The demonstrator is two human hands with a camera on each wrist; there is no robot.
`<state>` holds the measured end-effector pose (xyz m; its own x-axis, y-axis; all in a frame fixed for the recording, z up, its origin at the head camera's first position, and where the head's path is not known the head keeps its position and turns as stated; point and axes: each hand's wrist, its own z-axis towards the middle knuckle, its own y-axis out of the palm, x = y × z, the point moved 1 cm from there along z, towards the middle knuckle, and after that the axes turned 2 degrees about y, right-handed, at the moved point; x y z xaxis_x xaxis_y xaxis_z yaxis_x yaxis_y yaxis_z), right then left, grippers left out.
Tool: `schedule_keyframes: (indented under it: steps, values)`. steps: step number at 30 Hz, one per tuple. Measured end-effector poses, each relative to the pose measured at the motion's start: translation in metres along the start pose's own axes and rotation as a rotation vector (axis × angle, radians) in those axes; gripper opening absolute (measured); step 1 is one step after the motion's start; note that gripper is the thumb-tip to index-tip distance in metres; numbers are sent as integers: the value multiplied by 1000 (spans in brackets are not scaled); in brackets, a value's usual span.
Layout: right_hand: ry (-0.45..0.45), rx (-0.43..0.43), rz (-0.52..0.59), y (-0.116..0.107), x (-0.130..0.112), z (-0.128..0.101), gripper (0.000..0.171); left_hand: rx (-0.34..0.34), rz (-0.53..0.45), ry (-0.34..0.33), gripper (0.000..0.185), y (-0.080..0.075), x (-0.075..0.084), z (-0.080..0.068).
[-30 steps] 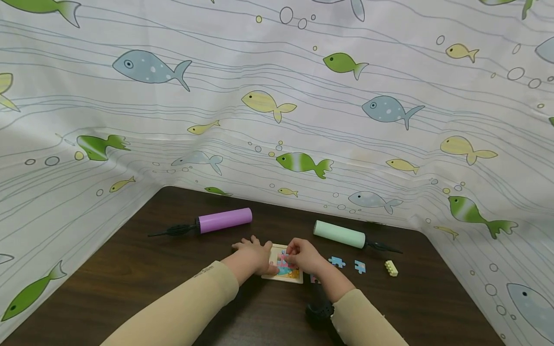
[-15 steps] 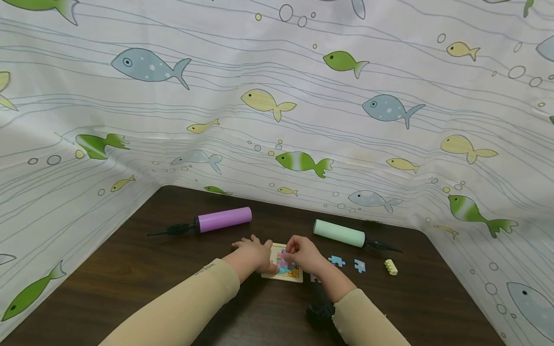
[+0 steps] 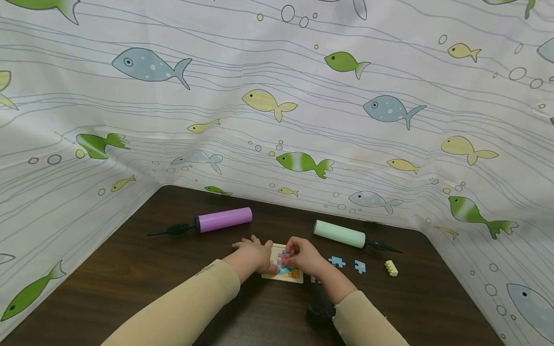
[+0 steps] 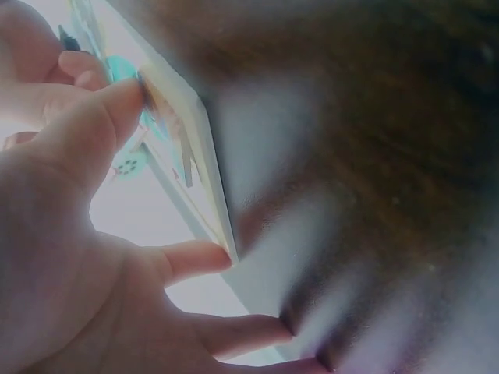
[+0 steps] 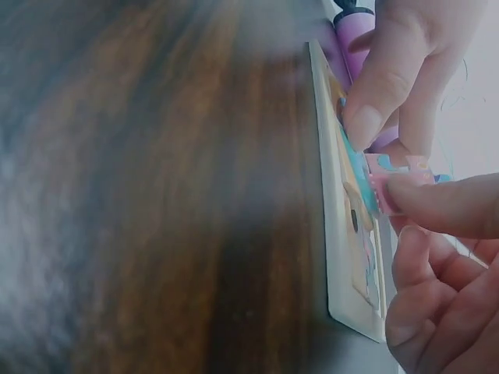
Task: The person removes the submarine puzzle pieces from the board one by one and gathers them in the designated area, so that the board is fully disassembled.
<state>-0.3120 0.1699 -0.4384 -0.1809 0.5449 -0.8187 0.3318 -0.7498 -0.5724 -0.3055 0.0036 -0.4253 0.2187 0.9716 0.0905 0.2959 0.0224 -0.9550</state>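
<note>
Pink puzzle piece (image 5: 398,183) pinched in R hand (image 3: 304,255) fingers over puzzle tray (image 3: 296,276), L hand (image 3: 253,253) fingers spread, steadying tray edge.

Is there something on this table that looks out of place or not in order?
Nothing looks damaged or spilled. Two blue puzzle pieces lie loose to the right of the puzzle tray, outside it. A small yellow toy brick sits alone further right; it belongs neither to the puzzle nor to the two pumps.
</note>
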Motion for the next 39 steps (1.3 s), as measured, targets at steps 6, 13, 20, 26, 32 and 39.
schedule_keyframes:
  steps: [6,13,20,26,32,39]
  values:
    - [-55,-3,-55,-1,1,-1,22,-4,-7,-3,85,-2,1,-2]
    - [-86,23,-40,0,0,-4,13,-17,-11,-8,83,-6,1,-5]
    - [30,63,112,4,-2,-4,16,-14,-8,-6,83,-5,1,-6]
    - [115,127,94,6,-3,-2,15,-5,7,6,85,-3,1,-6]
    - [168,143,122,5,-6,0,10,-11,8,8,88,-5,1,-4]
    - [181,180,207,-9,-2,-5,10,-7,-3,1,89,-2,0,-2]
